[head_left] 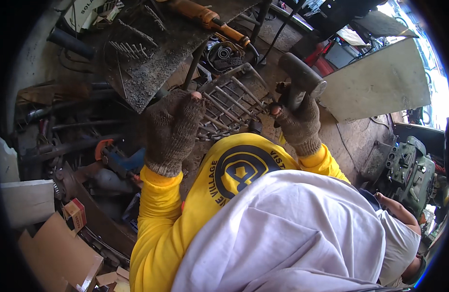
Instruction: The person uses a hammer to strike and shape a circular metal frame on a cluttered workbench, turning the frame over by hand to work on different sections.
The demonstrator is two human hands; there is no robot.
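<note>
Both my hands wear brown knitted gloves with bare thumb tips. My right hand [299, 125] is closed around the short visible part of a sledgehammer [302, 75], its thick cylindrical head raised above the fist. My left hand [173, 129] is closed beside the left edge of a welded metal bar grate [231, 100]. What its fingers hold, if anything, is hidden. The grate lies between and beyond my hands, with a length of chain [217, 135] along its near edge. A dark metal work table [161, 61] stands just beyond my left hand.
On the table lie an orange angle grinder [197, 13] and several short metal rods [129, 49]. Pipes and scrap metal [64, 124] crowd the left. A pale flat panel [380, 80] leans at the right, near a green machine [411, 170]. Another person [399, 238] is at lower right.
</note>
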